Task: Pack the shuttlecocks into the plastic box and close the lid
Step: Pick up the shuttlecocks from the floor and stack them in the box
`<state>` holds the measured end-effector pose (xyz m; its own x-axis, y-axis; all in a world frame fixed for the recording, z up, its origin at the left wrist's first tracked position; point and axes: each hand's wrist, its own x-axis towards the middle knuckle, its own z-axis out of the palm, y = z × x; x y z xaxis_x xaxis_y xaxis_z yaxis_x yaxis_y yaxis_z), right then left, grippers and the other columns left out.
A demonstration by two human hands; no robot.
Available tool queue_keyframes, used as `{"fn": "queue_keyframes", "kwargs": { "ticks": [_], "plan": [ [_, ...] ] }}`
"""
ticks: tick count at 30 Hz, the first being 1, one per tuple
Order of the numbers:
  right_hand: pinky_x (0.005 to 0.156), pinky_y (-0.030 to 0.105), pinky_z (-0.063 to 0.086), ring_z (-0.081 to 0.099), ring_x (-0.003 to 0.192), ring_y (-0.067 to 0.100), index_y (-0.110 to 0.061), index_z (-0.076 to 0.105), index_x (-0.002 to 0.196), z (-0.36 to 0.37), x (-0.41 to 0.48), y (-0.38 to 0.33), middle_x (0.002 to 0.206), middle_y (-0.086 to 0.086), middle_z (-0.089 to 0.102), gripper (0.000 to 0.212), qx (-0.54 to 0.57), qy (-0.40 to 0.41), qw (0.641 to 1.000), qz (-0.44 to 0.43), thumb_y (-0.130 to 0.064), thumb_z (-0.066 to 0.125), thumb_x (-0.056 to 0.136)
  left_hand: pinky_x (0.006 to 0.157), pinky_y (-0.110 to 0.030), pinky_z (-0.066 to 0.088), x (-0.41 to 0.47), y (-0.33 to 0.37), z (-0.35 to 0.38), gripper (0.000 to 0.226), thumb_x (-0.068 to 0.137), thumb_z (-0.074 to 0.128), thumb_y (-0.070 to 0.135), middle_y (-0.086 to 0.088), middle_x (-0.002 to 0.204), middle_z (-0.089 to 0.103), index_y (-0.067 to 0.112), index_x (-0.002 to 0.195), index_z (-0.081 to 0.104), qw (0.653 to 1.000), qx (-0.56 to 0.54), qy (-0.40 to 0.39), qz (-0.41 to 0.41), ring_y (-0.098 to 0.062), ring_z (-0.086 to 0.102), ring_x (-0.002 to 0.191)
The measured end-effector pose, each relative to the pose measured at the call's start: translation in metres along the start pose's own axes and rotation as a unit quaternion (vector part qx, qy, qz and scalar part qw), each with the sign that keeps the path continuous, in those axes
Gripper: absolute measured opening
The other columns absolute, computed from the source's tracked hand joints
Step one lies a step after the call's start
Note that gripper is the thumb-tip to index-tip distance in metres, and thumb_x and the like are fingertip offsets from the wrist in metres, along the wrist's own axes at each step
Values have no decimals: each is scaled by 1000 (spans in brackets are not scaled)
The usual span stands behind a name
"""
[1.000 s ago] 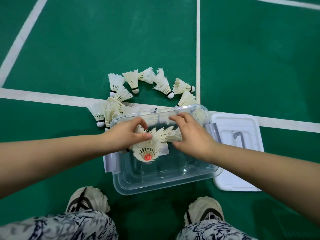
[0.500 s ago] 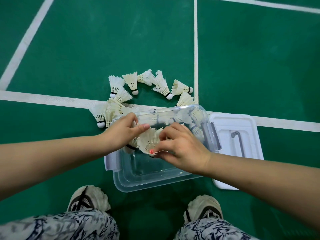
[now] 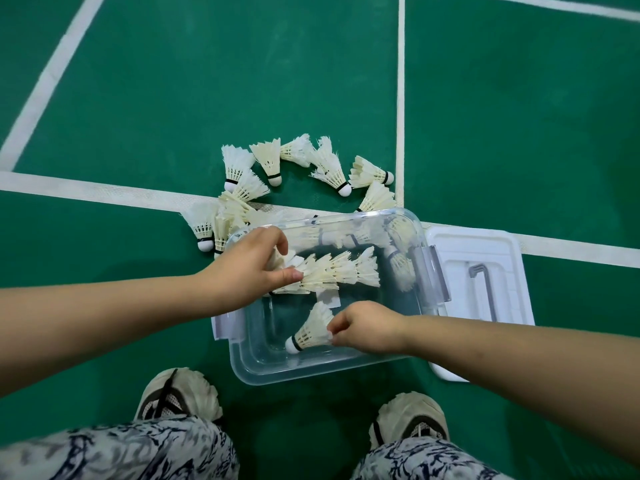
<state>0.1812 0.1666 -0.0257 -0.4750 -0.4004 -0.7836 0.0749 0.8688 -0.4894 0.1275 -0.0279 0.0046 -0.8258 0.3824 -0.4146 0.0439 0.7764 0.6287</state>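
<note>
Clear plastic box point(image 3: 311, 373) on the green court floor point(image 3: 173, 98), open, seen from above. Its white lid point(image 3: 509, 289) lies flat just beside its right wall.

Left hand point(image 3: 249, 265): over the far left part of the box, with thumb and fingers curled round the cork end of a stack of nested shuttlecocks point(image 3: 332, 271). The stack lies level across the far half of the box, feathers pointing right.

Right hand point(image 3: 367, 327): over the near half of the box, fingertips pinching the feather skirt of a single shuttlecock point(image 3: 310, 332). Its cork points down and left toward the near left corner. Whether the cork touches the bottom cannot be told.

The two hands are apart, with the single shuttlecock below the stack and nearer the person.

Loose shuttlecocks point(image 3: 329, 164) lie in an arc on the floor just beyond the far rim, some across a white court line point(image 3: 104, 192). Others show blurred through the far wall. Two shoes point(image 3: 180, 393) stand at the near side of the box.
</note>
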Motion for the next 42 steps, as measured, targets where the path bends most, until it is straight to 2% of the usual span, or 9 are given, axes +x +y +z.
{"fn": "queue_keyframes", "kwargs": {
  "ticks": [2,4,10,15,19,22,26,34,42],
  "plan": [
    [92,21,39,53,114,18,-18,63,117,2,8,-2,125,0,60,29,-15,-45,999,18,-18,48,92,56,-20,31,1,-1,1,32,80,63,41,13,75,40,22,94,41,1000,6,-6,4,-3,43,65],
    [102,25,37,50,119,18,-19,59,121,4,17,-3,132,0,56,32,-24,-81,996,24,-16,45,93,56,-21,32,3,-2,0,32,80,63,41,12,76,41,23,94,42,1000,6,-15,3,-3,44,66],
    [99,28,36,46,122,25,-14,48,131,6,31,-13,138,8,48,38,-63,-103,992,22,-16,41,94,58,-21,36,3,-5,-2,33,79,63,41,11,79,42,24,96,42,1000,-2,-23,3,-4,45,66],
    [80,32,47,56,97,33,-9,60,107,1,30,-9,110,15,62,28,-158,23,987,29,-18,42,88,55,-17,30,2,-4,-3,40,80,64,40,11,71,42,19,109,45,1000,10,-23,15,-3,44,63],
    [78,30,45,58,94,21,-22,56,111,-24,8,-13,104,-1,64,24,-66,221,973,-27,-27,47,89,56,-15,34,1,-2,-5,50,77,66,41,13,69,42,21,116,42,1000,-2,-19,9,-1,45,61],
    [75,29,43,52,85,10,-25,56,108,-32,-6,-25,99,-8,59,22,-37,299,948,-107,-29,54,87,57,-19,36,-2,4,-4,56,76,67,42,15,73,44,23,121,40,1000,-11,-21,14,-3,46,63],
    [74,29,41,54,92,17,-20,62,99,-23,-10,-29,97,-1,60,17,-60,316,931,-174,-22,57,83,75,-25,38,-3,10,-2,60,76,66,44,4,105,55,26,125,37,999,-14,-29,22,-16,53,94],
    [70,31,43,55,83,19,-15,63,90,-20,-16,-19,87,1,60,16,-35,329,920,-210,-29,57,87,70,-25,39,0,15,3,61,76,66,43,0,105,57,25,126,37,998,-21,-38,43,-17,53,92],
    [61,32,42,47,67,16,-20,47,71,-31,-22,12,69,-8,47,21,-54,314,937,-139,-36,43,83,95,-24,44,10,15,1,69,72,73,30,-1,127,54,22,129,35,996,-54,-36,56,-8,54,106]
  ]
}}
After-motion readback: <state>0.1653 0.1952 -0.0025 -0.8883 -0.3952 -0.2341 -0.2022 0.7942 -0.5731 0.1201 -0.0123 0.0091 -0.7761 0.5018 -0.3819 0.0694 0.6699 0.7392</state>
